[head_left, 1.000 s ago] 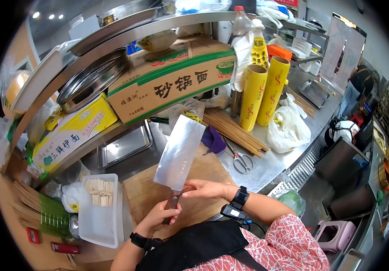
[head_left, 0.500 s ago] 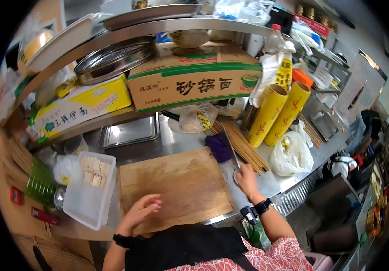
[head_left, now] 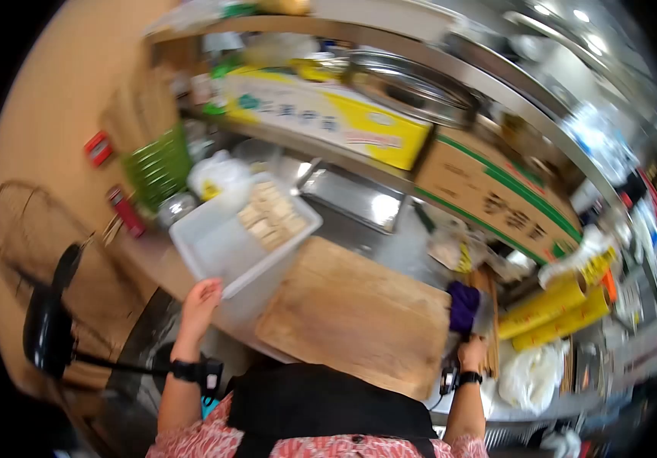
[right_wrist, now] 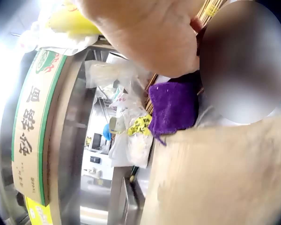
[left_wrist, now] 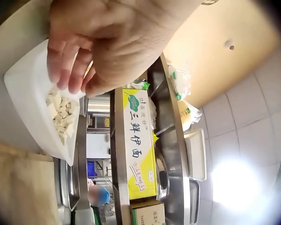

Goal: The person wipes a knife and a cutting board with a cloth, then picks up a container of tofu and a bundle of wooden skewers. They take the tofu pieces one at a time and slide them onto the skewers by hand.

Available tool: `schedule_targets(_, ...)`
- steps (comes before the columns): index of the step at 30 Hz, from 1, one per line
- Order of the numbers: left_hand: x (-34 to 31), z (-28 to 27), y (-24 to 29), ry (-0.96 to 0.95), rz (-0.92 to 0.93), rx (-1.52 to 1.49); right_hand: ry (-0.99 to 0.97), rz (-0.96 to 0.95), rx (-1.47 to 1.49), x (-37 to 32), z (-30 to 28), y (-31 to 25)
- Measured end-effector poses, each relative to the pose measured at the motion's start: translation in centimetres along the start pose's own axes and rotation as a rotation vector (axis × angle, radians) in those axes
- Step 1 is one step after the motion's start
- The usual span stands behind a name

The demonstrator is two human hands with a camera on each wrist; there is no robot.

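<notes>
My left hand (head_left: 200, 305) is at the near corner of a white plastic tub (head_left: 217, 248), its fingers loosely bent and holding nothing. Pale cut blocks (head_left: 271, 216) lie in rows along one side of that tub. My right hand (head_left: 473, 353) is beyond the right side of the wooden cutting board (head_left: 359, 317), fingers curled at the handle end of a cleaver (head_left: 485, 314). The blade points away beside a bunched purple cloth (head_left: 463, 307). In the right wrist view a blurred oval hides the fingers, with the purple cloth (right_wrist: 174, 107) next to them.
Behind the board lies a steel tray (head_left: 355, 197), below a shelf with a yellow-and-white box (head_left: 328, 118) and a cardboard box (head_left: 496, 198). Yellow film rolls (head_left: 542, 305) and a white plastic bag (head_left: 534, 378) stand right. A green basket (head_left: 156, 168) sits left of the tub.
The cleaver, first held upright over the board, has moved right to beside the purple cloth. My left hand has left the board and moved left to the tub. The head view has swung left.
</notes>
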State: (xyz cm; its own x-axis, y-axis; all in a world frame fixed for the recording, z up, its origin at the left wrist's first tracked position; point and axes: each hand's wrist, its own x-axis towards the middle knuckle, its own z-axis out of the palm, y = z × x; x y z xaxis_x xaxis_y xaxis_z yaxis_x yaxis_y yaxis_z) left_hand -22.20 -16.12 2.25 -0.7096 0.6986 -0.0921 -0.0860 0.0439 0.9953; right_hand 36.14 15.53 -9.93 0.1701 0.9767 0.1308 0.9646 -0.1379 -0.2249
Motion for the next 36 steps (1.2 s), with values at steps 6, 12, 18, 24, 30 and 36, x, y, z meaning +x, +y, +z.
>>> schedule_targets(6,2.7,-2.7,-4.0,0.430,0.021,0.032,0.049,-0.360,0.158,-6.8,-0.4,-10.7)
schedule_targets(12,7.6,-4.8,-7.6,0.384,-0.172,-0.161,0.125,-0.382,0.123,-11.7,1.9,-14.3)
schedule_targets(18,9.6,-3.3,-6.7,0.227,-0.411,-0.498,0.159,-0.377,0.114,-13.1,1.2,-15.7)
schedule_targets(24,8.4,-2.2,-7.7,0.035,-0.485,-0.466,0.171,-0.338,0.047,-13.4,0.5,-16.7)
schedule_targets(30,6.9,-3.7,-6.2,-0.171,-0.675,-0.480,0.167,-0.305,0.006,-13.4,0.8,-16.8)
schedule_targets(36,10.0,-6.4,-6.2,-0.076,-0.702,-0.548,0.152,-0.277,0.018,-14.0,-0.2,-18.5)
